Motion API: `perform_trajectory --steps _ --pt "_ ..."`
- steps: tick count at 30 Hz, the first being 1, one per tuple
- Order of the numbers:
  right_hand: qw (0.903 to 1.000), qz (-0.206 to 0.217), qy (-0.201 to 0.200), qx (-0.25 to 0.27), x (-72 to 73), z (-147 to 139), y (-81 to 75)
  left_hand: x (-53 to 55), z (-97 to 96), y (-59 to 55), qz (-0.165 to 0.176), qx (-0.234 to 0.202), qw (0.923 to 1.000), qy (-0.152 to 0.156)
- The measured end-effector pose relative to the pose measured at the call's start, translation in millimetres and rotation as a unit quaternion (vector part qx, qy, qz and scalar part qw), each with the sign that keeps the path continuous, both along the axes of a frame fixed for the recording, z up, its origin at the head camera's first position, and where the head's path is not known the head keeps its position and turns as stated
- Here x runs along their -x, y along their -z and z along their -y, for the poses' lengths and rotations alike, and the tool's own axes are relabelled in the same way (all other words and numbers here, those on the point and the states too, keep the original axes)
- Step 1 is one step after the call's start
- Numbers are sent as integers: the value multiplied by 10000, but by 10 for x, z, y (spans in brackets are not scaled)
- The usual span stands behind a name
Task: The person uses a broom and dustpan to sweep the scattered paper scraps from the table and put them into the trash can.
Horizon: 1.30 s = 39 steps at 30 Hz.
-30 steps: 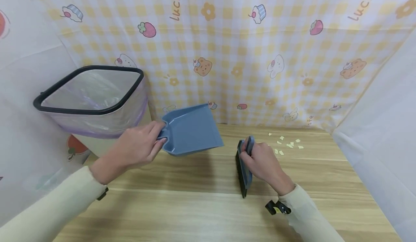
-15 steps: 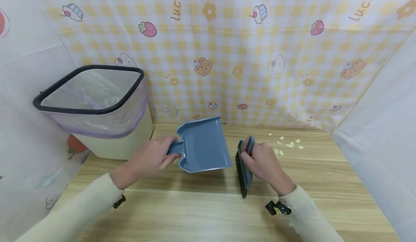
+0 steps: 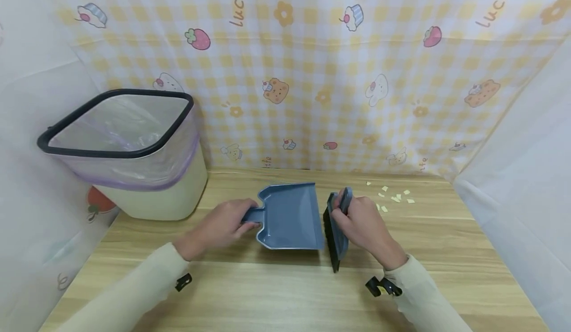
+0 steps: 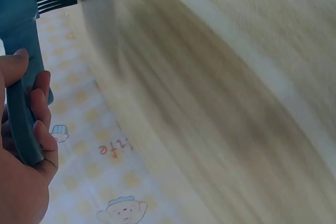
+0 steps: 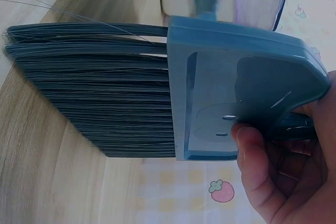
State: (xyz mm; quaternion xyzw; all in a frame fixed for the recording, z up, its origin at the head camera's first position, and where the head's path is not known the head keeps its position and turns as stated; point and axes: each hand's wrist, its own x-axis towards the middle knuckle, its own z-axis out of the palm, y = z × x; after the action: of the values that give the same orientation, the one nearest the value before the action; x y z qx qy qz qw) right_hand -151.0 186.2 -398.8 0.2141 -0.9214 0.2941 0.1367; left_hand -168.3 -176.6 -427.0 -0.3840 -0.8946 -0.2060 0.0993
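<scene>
My left hand (image 3: 223,223) grips the short handle of a blue dustpan (image 3: 292,218), its fingers curled round it in the left wrist view. The pan's flat lip points right, and a shadow lies under its near side; whether it touches the table I cannot tell. Just right of the lip, my right hand (image 3: 363,223) holds a blue hand brush (image 5: 210,93) by its handle, thumb on the brush body. Dark bristles (image 5: 100,93) show at full length in the right wrist view. Several small pale yellow scraps (image 3: 396,198) lie behind and to the right of the brush.
A cream trash bin (image 3: 156,205) with a black rim and a clear liner stands at the back left. The wood-grain table (image 3: 250,292) meets a yellow checked cloth (image 3: 312,74) at the back. White cloth (image 3: 526,173) hangs along the right side.
My left hand has brought the dustpan down and to the right, away from the bin, up close to the brush. The right hand and brush have stayed nearly still.
</scene>
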Motion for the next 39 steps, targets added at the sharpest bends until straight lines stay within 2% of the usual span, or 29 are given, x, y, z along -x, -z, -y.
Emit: perform_trajectory --steps 8,16,31,35,39 --pt "9999 -19 114 -15 -23 -24 -14 63 -124 199 231 140 9996 68" --pt "9999 -18 145 7 -42 -49 -14 63 -226 291 504 335 9982 -7" --pt "9999 93 126 71 -55 -71 -35 102 -276 393 892 575 9943 -53" --pt "9998 106 134 75 -53 -66 -36 115 -268 400 904 618 9940 1" --pt "9999 59 135 92 -47 -61 -31 120 -266 381 776 706 9944 86"
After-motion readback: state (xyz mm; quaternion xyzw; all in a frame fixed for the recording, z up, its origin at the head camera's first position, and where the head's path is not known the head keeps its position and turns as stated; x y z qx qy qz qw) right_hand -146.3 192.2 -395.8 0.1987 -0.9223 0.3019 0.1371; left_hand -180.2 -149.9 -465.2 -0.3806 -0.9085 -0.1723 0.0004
